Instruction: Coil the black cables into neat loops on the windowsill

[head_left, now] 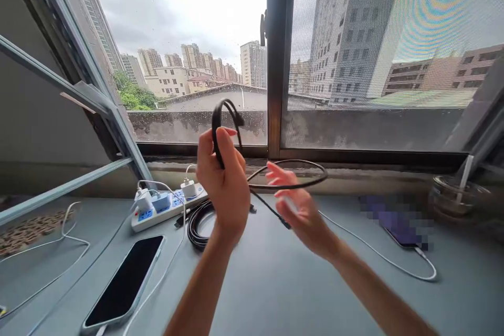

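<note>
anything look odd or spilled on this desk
Blocky pixelation oddly hides part of the purple device at right. No spill stands out; the black cable in the left hand shows no obvious damage.

The left hand (222,184) closes over part of a bundled black cable (216,123), hiding the gripped stretch. The same hand and wrist cover the right side of a second, coiled black cable (192,228) and the near end of a power strip (161,215), whose small markings are unreadable. The right hand (301,212) is blurred; whether its fingers touch the cable's loose loop is unclear. Both forearms (202,289) run off the bottom edge. Blocky pixels mask much of a purple phone (405,228). A jar (452,199) has indistinct contents. The left edge crops a brown mat (31,233).
</note>
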### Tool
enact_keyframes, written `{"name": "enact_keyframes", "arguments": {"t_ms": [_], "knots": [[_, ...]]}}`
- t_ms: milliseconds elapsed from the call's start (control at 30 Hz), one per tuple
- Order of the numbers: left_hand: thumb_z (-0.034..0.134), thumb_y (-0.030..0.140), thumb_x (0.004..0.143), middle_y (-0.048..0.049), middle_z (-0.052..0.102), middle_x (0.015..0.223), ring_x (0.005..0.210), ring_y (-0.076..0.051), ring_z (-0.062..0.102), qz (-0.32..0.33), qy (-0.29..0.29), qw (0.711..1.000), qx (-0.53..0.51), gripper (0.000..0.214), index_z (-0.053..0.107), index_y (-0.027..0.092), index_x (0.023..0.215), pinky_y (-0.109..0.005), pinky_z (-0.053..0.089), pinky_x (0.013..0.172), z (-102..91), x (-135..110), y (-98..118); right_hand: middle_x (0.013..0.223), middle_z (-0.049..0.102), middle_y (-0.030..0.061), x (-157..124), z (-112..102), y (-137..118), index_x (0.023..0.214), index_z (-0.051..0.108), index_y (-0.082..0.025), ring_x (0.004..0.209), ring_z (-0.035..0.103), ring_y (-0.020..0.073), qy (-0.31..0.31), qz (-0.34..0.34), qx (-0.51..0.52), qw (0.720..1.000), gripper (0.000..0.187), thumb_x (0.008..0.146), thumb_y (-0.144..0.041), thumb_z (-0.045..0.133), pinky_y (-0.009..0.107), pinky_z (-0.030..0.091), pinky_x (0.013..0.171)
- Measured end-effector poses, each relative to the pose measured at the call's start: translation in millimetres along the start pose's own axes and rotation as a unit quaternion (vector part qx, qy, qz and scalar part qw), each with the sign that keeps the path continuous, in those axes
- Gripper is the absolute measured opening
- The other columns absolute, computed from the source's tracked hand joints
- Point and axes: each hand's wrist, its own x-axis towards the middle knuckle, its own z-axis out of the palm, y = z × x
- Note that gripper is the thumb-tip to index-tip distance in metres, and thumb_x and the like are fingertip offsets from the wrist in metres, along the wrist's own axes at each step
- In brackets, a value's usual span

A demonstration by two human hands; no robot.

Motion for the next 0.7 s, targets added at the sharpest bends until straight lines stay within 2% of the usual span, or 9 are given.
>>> {"name": "enact_keyframes", "arguments": {"t_ms": [67,133,233,333,433,533,633,700], "knots": [[0.040,0.040,0.094,0.0100,0.031,0.042,0.032,-0.003,0.025,-0.038,0.012,0.998,-0.040,0.027,0.044,0.020,0.076,-0.020,0.019,0.035,10.6,-5,1,0.115,0.056,0.0041,13,2,-22,0.108,0.056,-0.026,0.105,0.053,0.0144,0.093,-0.051,0.004,0.994,0.026,0.096,-0.041,0.038,0.031,0.044,0.091],[0.038,0.043,0.094,0.0104,0.031,0.041,0.032,-0.004,0.024,-0.071,0.017,0.994,-0.075,0.028,0.042,0.021,0.077,-0.020,0.019,0.034,18.2,-9,1,0.100,0.059,0.0023,20,3,-38,0.090,0.051,-0.024,0.096,0.057,0.0132,0.181,-0.080,0.043,0.979,0.022,0.098,-0.035,0.034,0.030,0.046,0.086],[0.037,0.045,0.094,0.0111,0.029,0.040,0.030,-0.004,0.023,-0.095,0.021,0.990,-0.099,0.029,0.040,0.021,0.077,-0.019,0.016,0.032,22.4,-11,-4,0.068,0.053,-0.0039,23,-5,-52,0.089,0.042,-0.026,0.068,0.057,0.0118,0.230,-0.080,0.142,0.959,0.020,0.100,-0.032,0.026,0.031,0.049,0.074],[0.037,0.044,0.094,0.0104,0.031,0.039,0.029,-0.004,0.024,-0.103,0.025,0.989,-0.104,0.029,0.041,0.021,0.077,-0.019,0.015,0.030,20.4,-6,-15,0.050,0.034,-0.0079,24,-26,-59,0.096,0.044,-0.029,0.044,0.039,0.0111,0.255,-0.081,0.213,0.940,0.024,0.101,-0.030,0.021,0.025,0.045,0.054],[0.039,0.044,0.093,0.0094,0.033,0.040,0.030,-0.005,0.027,-0.085,0.023,0.993,-0.081,0.031,0.046,0.020,0.076,-0.019,0.019,0.031,16.5,1,-30,0.046,0.022,-0.0076,25,-54,-60,0.096,0.050,-0.029,0.037,0.020,0.0106,0.245,-0.058,0.248,0.935,0.034,0.100,-0.030,0.016,0.021,0.031,0.038],[0.039,0.044,0.093,0.0088,0.035,0.039,0.031,-0.005,0.029,-0.049,0.035,0.998,-0.026,0.033,0.051,0.018,0.075,-0.019,0.023,0.033,11.0,12,-48,0.046,0.016,-0.0075,26,-80,-55,0.097,0.056,-0.031,0.034,0.009,0.0089,0.181,-0.004,0.206,0.961,0.038,0.100,-0.034,0.018,0.022,0.019,0.032],[0.040,0.046,0.092,0.0082,0.035,0.037,0.029,-0.006,0.029,-0.031,0.065,0.997,0.014,0.037,0.055,0.017,0.075,-0.022,0.021,0.032,2.6,25,-64,0.047,0.013,-0.0068,23,-100,-50,0.099,0.062,-0.034,0.033,0.006,0.0082,0.144,0.011,0.132,0.981,0.042,0.099,-0.034,0.020,0.024,0.013,0.029],[0.039,0.046,0.092,0.0075,0.036,0.035,0.028,-0.007,0.029,-0.024,0.095,0.994,0.045,0.040,0.058,0.016,0.072,-0.023,0.021,0.031,-4.4,35,-72,0.047,0.012,-0.0064,17,-113,-47,0.105,0.063,-0.036,0.031,0.009,0.0086,0.151,-0.008,0.024,0.988,0.042,0.100,-0.034,0.021,0.025,0.012,0.027]]}}
